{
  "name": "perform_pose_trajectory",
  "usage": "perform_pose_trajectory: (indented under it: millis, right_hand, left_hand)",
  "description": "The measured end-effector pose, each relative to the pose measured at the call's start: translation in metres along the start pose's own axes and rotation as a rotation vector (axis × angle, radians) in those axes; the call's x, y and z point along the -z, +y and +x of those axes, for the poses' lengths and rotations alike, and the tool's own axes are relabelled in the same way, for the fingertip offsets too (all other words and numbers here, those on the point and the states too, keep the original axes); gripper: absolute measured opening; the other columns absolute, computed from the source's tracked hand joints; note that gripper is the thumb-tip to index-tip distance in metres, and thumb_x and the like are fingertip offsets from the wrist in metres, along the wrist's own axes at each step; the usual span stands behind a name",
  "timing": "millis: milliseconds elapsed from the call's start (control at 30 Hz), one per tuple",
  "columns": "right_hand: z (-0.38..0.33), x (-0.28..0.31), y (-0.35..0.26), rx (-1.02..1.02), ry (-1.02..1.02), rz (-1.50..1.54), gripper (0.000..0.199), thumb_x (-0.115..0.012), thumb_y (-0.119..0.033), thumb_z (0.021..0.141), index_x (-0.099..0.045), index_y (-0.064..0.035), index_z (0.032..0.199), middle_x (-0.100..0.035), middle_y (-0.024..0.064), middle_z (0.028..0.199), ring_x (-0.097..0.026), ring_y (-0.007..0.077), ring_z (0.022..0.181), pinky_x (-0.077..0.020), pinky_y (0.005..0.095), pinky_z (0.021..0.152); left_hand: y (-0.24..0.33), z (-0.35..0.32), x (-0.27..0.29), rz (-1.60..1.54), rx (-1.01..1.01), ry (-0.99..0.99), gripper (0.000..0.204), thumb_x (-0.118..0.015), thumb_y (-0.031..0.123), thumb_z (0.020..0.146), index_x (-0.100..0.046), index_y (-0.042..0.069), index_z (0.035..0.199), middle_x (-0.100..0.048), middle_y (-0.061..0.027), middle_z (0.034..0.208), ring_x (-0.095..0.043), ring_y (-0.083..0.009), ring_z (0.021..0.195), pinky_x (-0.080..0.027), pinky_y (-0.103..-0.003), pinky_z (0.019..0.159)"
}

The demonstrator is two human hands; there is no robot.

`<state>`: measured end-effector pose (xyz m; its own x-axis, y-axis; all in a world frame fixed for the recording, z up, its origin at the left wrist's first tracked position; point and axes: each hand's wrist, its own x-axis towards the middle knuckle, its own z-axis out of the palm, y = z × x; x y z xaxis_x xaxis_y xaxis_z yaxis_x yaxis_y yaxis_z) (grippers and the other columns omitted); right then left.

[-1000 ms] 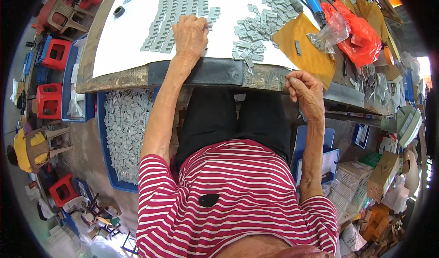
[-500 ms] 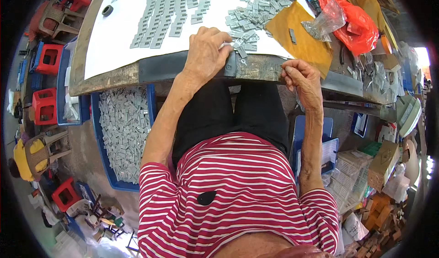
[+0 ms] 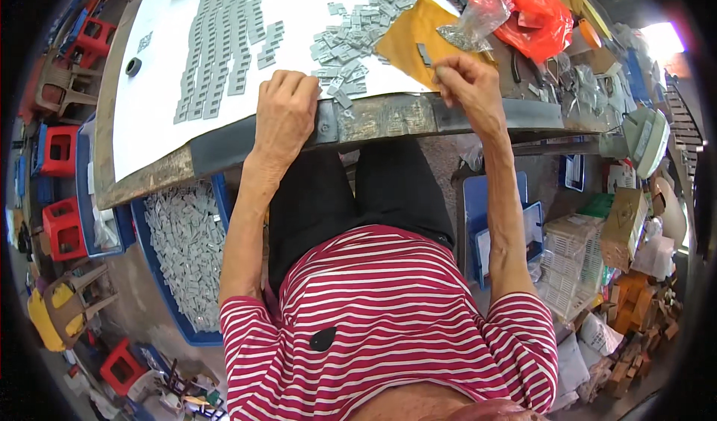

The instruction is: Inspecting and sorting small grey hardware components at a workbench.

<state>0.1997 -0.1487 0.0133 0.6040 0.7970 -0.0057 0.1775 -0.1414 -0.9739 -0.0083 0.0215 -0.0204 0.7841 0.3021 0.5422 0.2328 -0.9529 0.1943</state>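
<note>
Partly hidden: small part in right hand (image 3: 467, 85) fingertips.

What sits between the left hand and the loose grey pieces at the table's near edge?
Nothing visible. The left hand rests knuckles-up at the edge of the table, its fingers already reaching the loose grey pieces. The right hand stays to one side, over the yellow sheet.

The left hand (image 3: 285, 115) lies palm down, fingers curled forward, forearm stretched straight. The right hand (image 3: 467, 85) is raised slightly higher, fingertips pinched together, wrist bent, elbow tucked.
</note>
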Motion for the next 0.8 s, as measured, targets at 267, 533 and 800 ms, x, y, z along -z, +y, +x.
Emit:
perform_pose_trajectory:
  millis: [267, 533, 800]
  right_hand:
    - [0.062, 0.011, 0.032, 0.463, 0.072, -0.732, 0.017, -0.052, -0.013, 0.082, -0.058, 0.0027, 0.087, -0.056, 0.0109, 0.071, -0.055, 0.0205, 0.066, -0.0431, 0.0299, 0.06]
    - [0.077, 0.013, 0.042, 0.64, -0.02, -0.959, 0.011, -0.05, -0.01, 0.082, -0.054, -0.0001, 0.084, -0.054, 0.0165, 0.081, -0.055, 0.0346, 0.076, -0.0444, 0.0379, 0.065]
    - [0.075, 0.012, 0.031, 0.714, -0.181, -1.202, 0.008, -0.049, -0.002, 0.077, -0.046, 0.0014, 0.085, -0.049, 0.0182, 0.078, -0.053, 0.0356, 0.075, -0.0437, 0.0398, 0.063]
  left_hand:
    - [0.02, -0.001, 0.015, -0.545, 0.425, 0.218, 0.009, -0.057, 0.003, 0.078, -0.062, -0.002, 0.084, -0.061, -0.0102, 0.077, -0.058, -0.0185, 0.066, -0.045, -0.027, 0.06]
    - [0.031, -0.01, 0.028, -1.03, 0.701, 0.128, 0.013, -0.057, 0.005, 0.082, -0.063, -0.003, 0.092, -0.061, -0.0015, 0.079, -0.055, -0.0056, 0.067, -0.044, -0.018, 0.062]
    - [0.034, -0.013, 0.037, -1.15, 0.7, 0.052, 0.014, -0.058, 0.006, 0.082, -0.062, -0.002, 0.093, -0.061, -0.002, 0.078, -0.056, -0.0054, 0.067, -0.046, -0.017, 0.063]
